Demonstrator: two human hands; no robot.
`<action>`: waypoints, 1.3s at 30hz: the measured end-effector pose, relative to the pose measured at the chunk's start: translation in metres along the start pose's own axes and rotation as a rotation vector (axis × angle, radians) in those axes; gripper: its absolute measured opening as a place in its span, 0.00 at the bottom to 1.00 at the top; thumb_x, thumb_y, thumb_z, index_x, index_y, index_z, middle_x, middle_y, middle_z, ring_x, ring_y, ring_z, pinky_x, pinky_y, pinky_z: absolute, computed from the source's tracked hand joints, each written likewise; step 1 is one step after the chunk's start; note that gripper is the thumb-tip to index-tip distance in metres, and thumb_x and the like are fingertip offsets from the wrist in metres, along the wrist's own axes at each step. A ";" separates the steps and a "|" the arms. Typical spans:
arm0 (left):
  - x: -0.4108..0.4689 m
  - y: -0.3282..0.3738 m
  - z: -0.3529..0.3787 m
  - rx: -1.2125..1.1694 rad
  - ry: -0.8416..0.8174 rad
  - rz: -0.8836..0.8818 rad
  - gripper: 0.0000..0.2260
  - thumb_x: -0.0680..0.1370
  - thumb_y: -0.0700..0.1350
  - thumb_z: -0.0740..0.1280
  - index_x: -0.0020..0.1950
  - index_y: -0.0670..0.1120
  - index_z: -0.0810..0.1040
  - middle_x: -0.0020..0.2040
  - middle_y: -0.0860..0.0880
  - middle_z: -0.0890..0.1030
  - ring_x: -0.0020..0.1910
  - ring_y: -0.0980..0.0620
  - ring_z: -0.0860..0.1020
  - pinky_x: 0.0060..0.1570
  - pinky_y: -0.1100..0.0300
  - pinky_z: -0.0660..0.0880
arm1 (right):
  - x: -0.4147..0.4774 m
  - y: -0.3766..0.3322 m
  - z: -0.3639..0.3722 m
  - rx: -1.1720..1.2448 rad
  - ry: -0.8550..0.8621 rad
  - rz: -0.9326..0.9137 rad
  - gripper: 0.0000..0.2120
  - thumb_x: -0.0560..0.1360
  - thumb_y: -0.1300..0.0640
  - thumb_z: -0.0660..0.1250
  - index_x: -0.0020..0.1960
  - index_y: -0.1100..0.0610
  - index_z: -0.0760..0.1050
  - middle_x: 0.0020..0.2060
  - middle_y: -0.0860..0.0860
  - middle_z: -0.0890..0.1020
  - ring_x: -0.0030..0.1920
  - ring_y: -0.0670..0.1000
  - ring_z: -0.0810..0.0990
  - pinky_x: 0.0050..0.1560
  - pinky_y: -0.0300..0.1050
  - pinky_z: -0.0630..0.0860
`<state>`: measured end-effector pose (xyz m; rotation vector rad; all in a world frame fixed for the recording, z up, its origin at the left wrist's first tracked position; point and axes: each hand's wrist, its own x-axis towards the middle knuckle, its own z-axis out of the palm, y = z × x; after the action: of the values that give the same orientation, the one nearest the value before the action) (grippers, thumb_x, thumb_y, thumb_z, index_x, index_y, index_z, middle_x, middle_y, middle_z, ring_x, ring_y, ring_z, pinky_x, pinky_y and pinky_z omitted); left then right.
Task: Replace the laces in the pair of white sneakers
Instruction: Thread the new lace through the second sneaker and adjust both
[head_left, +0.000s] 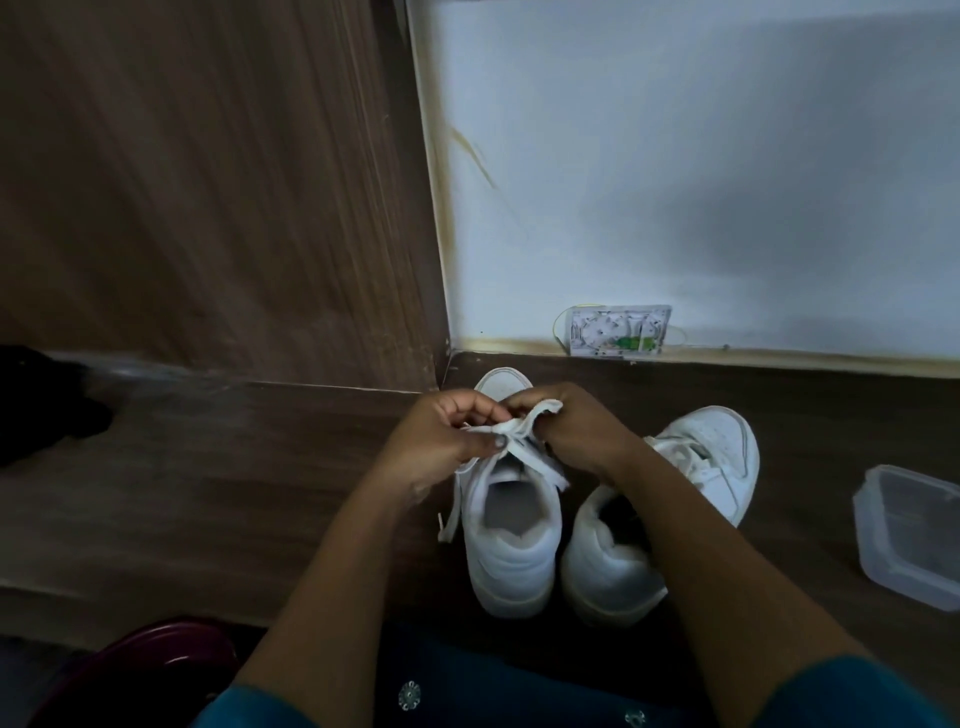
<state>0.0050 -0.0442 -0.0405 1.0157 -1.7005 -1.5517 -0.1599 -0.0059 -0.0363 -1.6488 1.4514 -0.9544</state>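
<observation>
At the far left edge of the frame a black object (49, 410) lies on the wood-look floor (234, 493); what it is cannot be told. A wood-grain panel (208, 182) fills the upper left, and in the lower left corner shows the rounded rim of a dark red item (156, 649).

Just left of centre, the left hand (441, 441) has its fingers curled and its thumb pressed onto a flat white lace (511, 428), pinching it above the tongue of the centre sneaker (511, 540). This white sneaker stands upright on the floor, heel toward the bottom of the frame and toe toward the wall. One end of the lace hangs down the shoe's left side and another lies across its opening.

The right hand (574, 434), touching the left at the fingertips, grips a loop of the same lace in its curled fingers.

Right of centre stands the second sneaker (675, 519), just beside the first, toe angled toward the upper right; the right forearm crosses over it.

Above the shoes, at the foot of the pale wall (675, 182), sits a small white box (618, 332) with green parts inside. At the right edge a clear plastic container (909, 535) rests on the floor, apart from the shoes. Teal cloth (519, 696) lines the bottom of the frame.
</observation>
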 end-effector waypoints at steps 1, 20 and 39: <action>0.000 0.000 0.000 0.001 -0.002 0.003 0.13 0.68 0.26 0.70 0.41 0.44 0.81 0.40 0.42 0.80 0.42 0.45 0.74 0.43 0.56 0.69 | 0.000 0.000 -0.001 -0.012 -0.022 -0.005 0.14 0.69 0.71 0.62 0.46 0.59 0.83 0.37 0.47 0.83 0.36 0.37 0.77 0.41 0.32 0.72; -0.001 0.002 0.001 0.021 0.008 0.039 0.11 0.68 0.27 0.71 0.42 0.42 0.80 0.36 0.46 0.80 0.34 0.57 0.77 0.35 0.68 0.75 | 0.009 0.019 -0.004 -0.448 0.343 0.106 0.07 0.70 0.67 0.65 0.43 0.58 0.77 0.43 0.54 0.82 0.47 0.55 0.79 0.40 0.34 0.62; 0.001 0.001 0.000 -0.009 0.054 -0.017 0.11 0.72 0.27 0.67 0.43 0.44 0.78 0.30 0.51 0.80 0.27 0.58 0.75 0.29 0.67 0.71 | -0.006 -0.010 0.003 -0.344 0.085 -0.143 0.13 0.66 0.60 0.76 0.50 0.54 0.83 0.44 0.49 0.85 0.44 0.44 0.81 0.45 0.32 0.72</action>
<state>0.0045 -0.0451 -0.0400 1.0604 -1.6510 -1.5279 -0.1533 0.0016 -0.0288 -2.0038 1.6430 -0.8971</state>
